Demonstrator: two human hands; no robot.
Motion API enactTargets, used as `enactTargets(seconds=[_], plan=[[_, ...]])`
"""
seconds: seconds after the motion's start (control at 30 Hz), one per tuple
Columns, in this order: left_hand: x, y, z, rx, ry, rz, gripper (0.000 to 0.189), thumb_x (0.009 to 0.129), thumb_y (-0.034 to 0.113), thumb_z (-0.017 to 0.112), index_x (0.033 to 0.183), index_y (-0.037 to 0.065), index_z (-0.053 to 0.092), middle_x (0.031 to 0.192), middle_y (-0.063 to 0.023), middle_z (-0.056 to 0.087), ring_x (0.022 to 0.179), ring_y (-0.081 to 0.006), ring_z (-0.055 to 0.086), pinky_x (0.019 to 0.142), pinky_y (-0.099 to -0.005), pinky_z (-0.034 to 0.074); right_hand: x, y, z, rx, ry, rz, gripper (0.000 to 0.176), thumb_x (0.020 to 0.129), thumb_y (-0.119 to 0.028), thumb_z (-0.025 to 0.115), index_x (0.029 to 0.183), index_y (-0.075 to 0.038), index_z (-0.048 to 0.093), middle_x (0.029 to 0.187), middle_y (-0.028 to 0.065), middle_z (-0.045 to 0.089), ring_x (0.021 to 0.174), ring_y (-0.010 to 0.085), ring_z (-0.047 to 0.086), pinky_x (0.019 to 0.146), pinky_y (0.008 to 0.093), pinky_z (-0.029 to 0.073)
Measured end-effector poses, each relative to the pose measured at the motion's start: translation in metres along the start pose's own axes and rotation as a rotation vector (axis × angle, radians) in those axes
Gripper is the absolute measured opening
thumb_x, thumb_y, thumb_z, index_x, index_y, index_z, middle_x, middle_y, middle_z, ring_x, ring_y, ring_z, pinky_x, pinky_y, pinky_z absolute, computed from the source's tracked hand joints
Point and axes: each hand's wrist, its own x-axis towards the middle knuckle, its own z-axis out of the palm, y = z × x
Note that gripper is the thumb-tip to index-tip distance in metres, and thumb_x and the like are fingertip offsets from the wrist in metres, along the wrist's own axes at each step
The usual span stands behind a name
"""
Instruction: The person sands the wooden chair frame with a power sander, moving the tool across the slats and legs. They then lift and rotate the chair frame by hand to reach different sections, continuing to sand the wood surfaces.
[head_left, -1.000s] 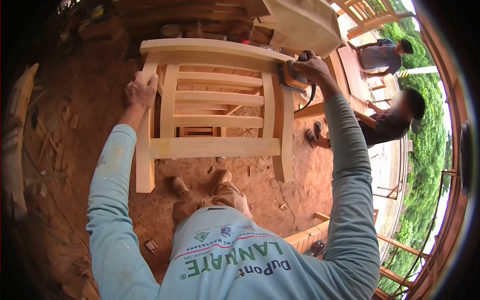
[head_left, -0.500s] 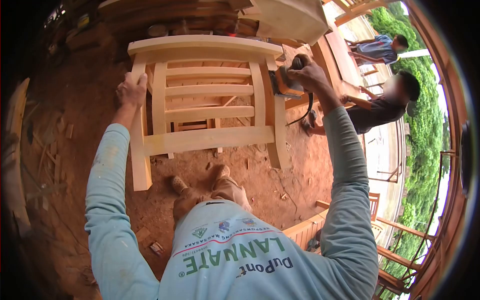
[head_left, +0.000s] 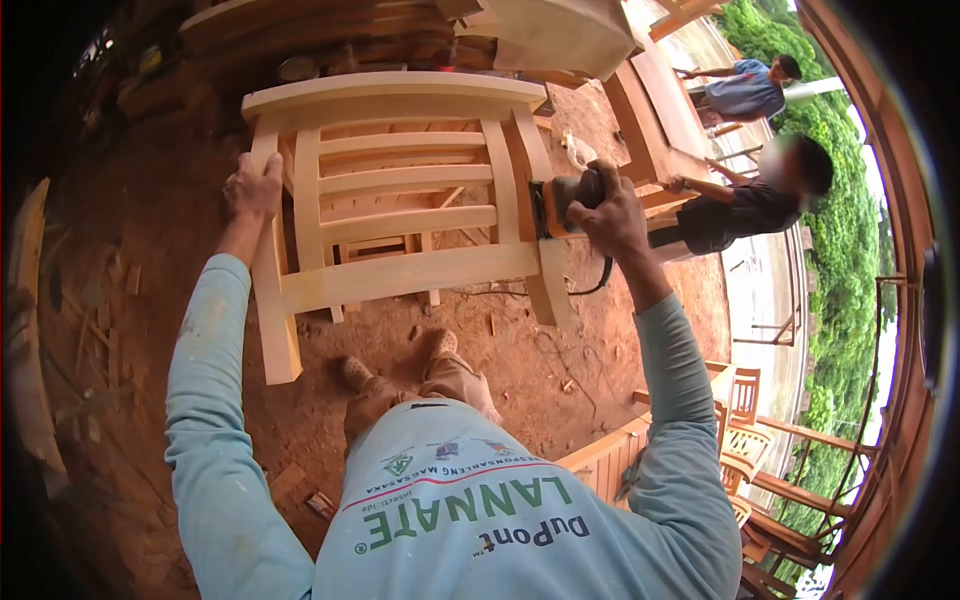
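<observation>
A pale, unfinished wooden chair [head_left: 410,278] stands in front of me, its slatted back facing up toward the camera. My left hand [head_left: 252,188] is closed around the chair's left post, near the curved top rail. In my right hand [head_left: 615,215] is a power sander [head_left: 553,212], gripped by its dark rounded top. The sander's pad lies against the outer side of the chair's right post, about halfway down. A dark cord hangs from the sander and runs toward the ground. My fingertips on the sander's far side are partly hidden.
Two people, one in a dark shirt [head_left: 735,215] and one in a blue shirt [head_left: 745,95], stand at a long wooden piece [head_left: 655,105] on the right. Wood scraps [head_left: 105,330] litter the dirt floor at left. Finished chairs [head_left: 745,440] stand at lower right.
My right hand and the sander have moved down along the chair's right post, toward me. The chair appears shifted slightly left in view. My left hand keeps its hold on the left post.
</observation>
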Motion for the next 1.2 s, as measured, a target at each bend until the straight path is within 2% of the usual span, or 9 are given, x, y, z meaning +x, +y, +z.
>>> enactTargets(seconds=[0.17, 0.3, 0.5, 0.6, 0.7, 0.8, 0.93, 1.13, 1.2], plan=[[0.001, -0.001, 0.001, -0.044, 0.004, 0.025, 0.064, 0.101, 0.061, 0.058, 0.127, 0.003, 0.065, 0.121, -0.0316, 0.075, 0.116, -0.0505, 0.071, 0.105, -0.0558, 0.054, -0.036, 0.003, -0.002, 0.034, -0.036, -0.021, 0.079, 0.075, -0.034, 0.081, 0.149, -0.021, 0.058, 0.126, 0.0237, 0.061, 0.113, 0.0431, 0.069, 0.098, 0.0515, 0.058], [0.001, 0.000, 0.002, -0.023, 0.023, 0.037, 0.064, 0.101, 0.061, 0.058, 0.127, 0.003, 0.065, 0.121, -0.0319, 0.075, 0.116, -0.0506, 0.071, 0.104, -0.0562, 0.053, -0.052, -0.001, 0.000, -0.024, -0.033, -0.043, 0.081, 0.074, -0.034, 0.082, 0.150, -0.021, 0.056, 0.126, 0.0263, 0.060, 0.114, 0.0450, 0.068, 0.097, 0.0528, 0.058], [-0.003, 0.004, -0.002, -0.004, 0.020, 0.018, 0.063, 0.101, 0.061, 0.058, 0.126, 0.004, 0.066, 0.120, -0.0313, 0.075, 0.116, -0.0508, 0.071, 0.105, -0.0562, 0.054, -0.011, -0.006, 0.010, 0.044, 0.053, -0.019, 0.083, 0.075, -0.036, 0.082, 0.152, -0.021, 0.055, 0.128, 0.0278, 0.060, 0.113, 0.0468, 0.069, 0.099, 0.0532, 0.058], [0.000, 0.002, 0.001, -0.015, 0.026, 0.031, 0.064, 0.101, 0.062, 0.058, 0.126, 0.004, 0.066, 0.119, -0.0313, 0.075, 0.116, -0.0507, 0.071, 0.105, -0.0562, 0.053, 0.021, -0.012, 0.004, 0.005, 0.030, 0.010, 0.084, 0.075, -0.039, 0.082, 0.152, -0.021, 0.055, 0.132, 0.0292, 0.060, 0.116, 0.0477, 0.069, 0.101, 0.0529, 0.058], [0.004, -0.003, 0.004, 0.016, 0.036, 0.047, 0.065, 0.101, 0.064, 0.057, 0.126, 0.005, 0.066, 0.119, -0.0314, 0.075, 0.116, -0.0507, 0.071, 0.105, -0.0566, 0.053, 0.025, -0.016, -0.005, -0.006, -0.004, 0.003, 0.083, 0.075, -0.041, 0.081, 0.152, -0.021, 0.056, 0.136, 0.0299, 0.060, 0.119, 0.0482, 0.068, 0.102, 0.0525, 0.058], [0.007, -0.006, 0.007, 0.019, 0.041, 0.032, 0.065, 0.101, 0.064, 0.056, 0.126, 0.005, 0.066, 0.120, -0.0314, 0.075, 0.116, -0.0508, 0.071, 0.105, -0.0570, 0.053, 0.006, -0.005, -0.001, 0.035, 0.042, -0.061, 0.076, 0.077, -0.035, 0.083, 0.148, -0.020, 0.060, 0.130, 0.0276, 0.063, 0.117, 0.0465, 0.069, 0.101, 0.0497, 0.058], [0.007, -0.008, 0.007, -0.003, 0.025, 0.027, 0.066, 0.101, 0.064, 0.056, 0.129, 0.006, 0.066, 0.123, -0.0315, 0.075, 0.118, -0.0519, 0.070, 0.106, -0.0570, 0.052, -0.030, 0.004, -0.008, 0.016, -0.082, -0.016, 0.083, 0.073, -0.039, 0.082, 0.150, -0.021, 0.057, 0.131, 0.0266, 0.062, 0.118, 0.0475, 0.069, 0.102, 0.0526, 0.058], [0.013, -0.015, 0.013, -0.006, -0.006, 0.016, 0.068, 0.103, 0.064, 0.054, 0.138, 0.008, 0.067, 0.129, -0.0290, 0.074, 0.124, -0.0498, 0.068, 0.109, -0.0551, 0.051, -0.068, 0.000, -0.023, -0.086, -0.209, 0.009, 0.085, 0.074, -0.040, 0.083, 0.153, -0.023, 0.057, 0.130, 0.0249, 0.061, 0.118, 0.0466, 0.067, 0.104, 0.0509, 0.055], [0.009, -0.010, 0.006, -0.020, -0.007, 0.026, 0.069, 0.102, 0.065, 0.055, 0.136, 0.006, 0.066, 0.128, -0.0309, 0.073, 0.124, -0.0510, 0.068, 0.109, -0.0557, 0.051, -0.077, 0.000, -0.024, -0.109, -0.256, 0.015, 0.086, 0.074, -0.041, 0.084, 0.153, -0.023, 0.056, 0.130, 0.0251, 0.061, 0.119, 0.0463, 0.067, 0.104, 0.0505, 0.055]])
